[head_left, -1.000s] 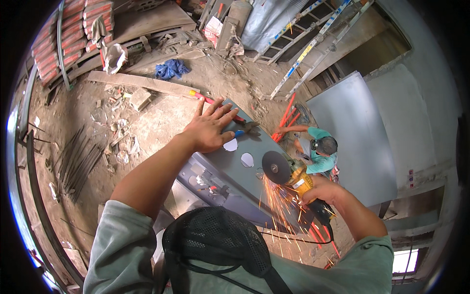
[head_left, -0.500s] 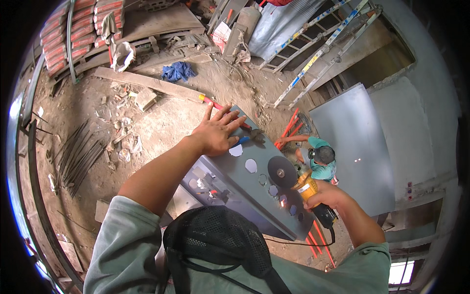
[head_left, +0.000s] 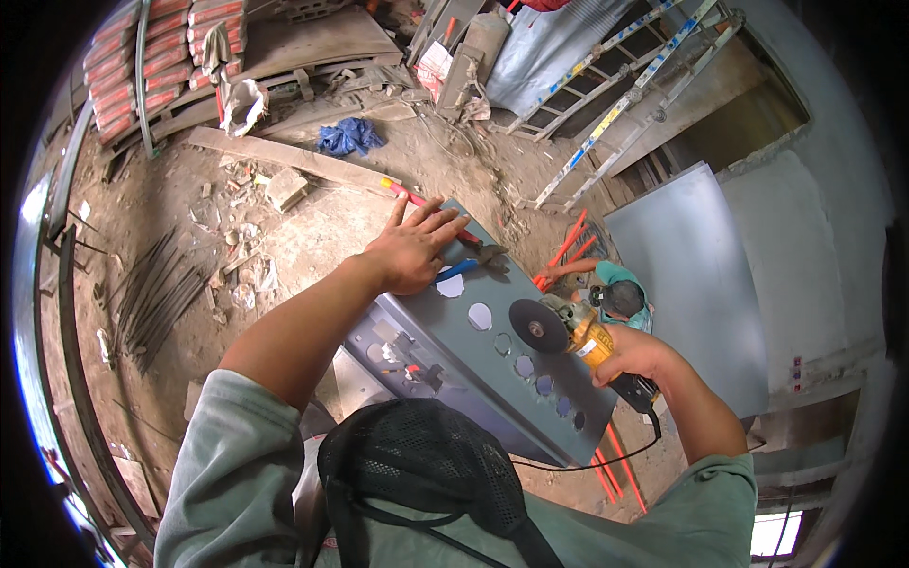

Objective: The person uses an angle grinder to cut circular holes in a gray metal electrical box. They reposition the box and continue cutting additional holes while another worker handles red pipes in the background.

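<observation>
A grey sheet-metal box (head_left: 445,364) with a row of round holes along its top face lies in front of me. My left hand (head_left: 409,254) rests on its far left end, fingers spread and stretched out. Partly beneath that hand lies a pair of pliers (head_left: 490,257) with a red and a blue handle; its dark jaws show beside the fingers. My right hand (head_left: 632,356) is wrapped around a yellow and black angle grinder (head_left: 591,341). The grinder's dark cutting disc (head_left: 538,327) is over the box near the holes; whether it touches the metal I cannot tell.
Beyond the grinder a person in a teal shirt (head_left: 620,289) crouches by orange tubes (head_left: 568,248). A black cord (head_left: 653,431) trails from the grinder. A ladder (head_left: 630,99), large grey sheet (head_left: 691,275), wooden plank (head_left: 284,161), thin rods (head_left: 156,303) and stacked bags (head_left: 156,62) stand or lie around.
The grinder and its disc have shifted slightly away from me and to the left over the box. A dark round patch over the nearer holes is gone. My left hand stays on the box.
</observation>
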Available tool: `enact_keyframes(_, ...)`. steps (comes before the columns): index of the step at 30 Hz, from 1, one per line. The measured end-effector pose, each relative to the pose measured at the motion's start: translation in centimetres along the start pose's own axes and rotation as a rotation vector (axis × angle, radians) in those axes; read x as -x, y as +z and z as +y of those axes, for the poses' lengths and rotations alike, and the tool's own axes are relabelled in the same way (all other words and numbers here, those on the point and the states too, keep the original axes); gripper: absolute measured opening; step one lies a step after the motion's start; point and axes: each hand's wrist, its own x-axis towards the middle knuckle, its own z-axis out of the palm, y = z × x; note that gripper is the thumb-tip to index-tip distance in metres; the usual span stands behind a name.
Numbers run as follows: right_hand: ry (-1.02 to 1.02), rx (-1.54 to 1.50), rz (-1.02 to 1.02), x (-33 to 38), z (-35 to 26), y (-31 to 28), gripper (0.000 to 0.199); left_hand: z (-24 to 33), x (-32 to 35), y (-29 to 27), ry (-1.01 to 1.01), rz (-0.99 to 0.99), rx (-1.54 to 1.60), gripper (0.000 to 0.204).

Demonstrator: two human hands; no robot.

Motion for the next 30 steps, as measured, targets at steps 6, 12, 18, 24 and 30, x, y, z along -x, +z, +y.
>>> enact_keyframes(6,0.0,0.125,0.015,-1.0,-0.1,-0.7,0.059,-0.1,-0.1,-0.2,0.014,0.014,0.057,0.091)
enact_keyframes(12,0.067,0.205,0.046,0.2,-3.5,0.7,0.059,0.0,0.1,-0.4,-0.003,-0.004,0.051,0.09)
enact_keyframes(18,-0.008,0.199,-0.015,-0.8,-1.9,-0.2,0.059,-0.3,-0.1,0.0,-0.001,0.006,0.027,0.09)
enact_keyframes(24,-0.018,0.277,0.036,-0.6,-1.8,0.2,0.06,-0.1,0.0,-0.1,-0.019,-0.005,0.022,0.084)
enact_keyframes(30,0.01,0.337,0.055,-0.3,-1.9,0.1,0.07,0.0,0.0,0.2,-0.019,0.017,0.024,0.077)
